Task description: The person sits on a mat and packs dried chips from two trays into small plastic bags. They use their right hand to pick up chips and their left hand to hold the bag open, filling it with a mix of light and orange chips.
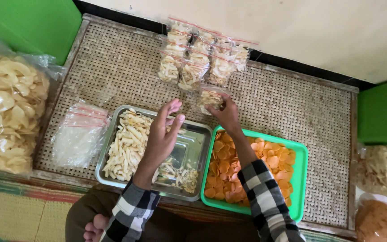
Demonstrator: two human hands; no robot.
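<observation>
My right hand (226,114) reaches forward over the woven table and grips a small filled zip bag of pale chips (210,98) at its lower edge. My left hand (163,131) hovers open, fingers spread, above the steel tray (194,135), holding nothing. The steel tray holds pale long chips (128,143), heaped on its left side. Several filled small bags (199,57) lie in rows just beyond the held bag. A green tray (300,166) with round orange chips (224,165) sits under my right forearm.
A stack of empty zip bags (79,133) lies left of the steel tray. A big plastic sack of pale chips (6,107) stands at far left. Two more sacks of chips (381,170) sit at right. The woven table (287,103) meets the wall at the back.
</observation>
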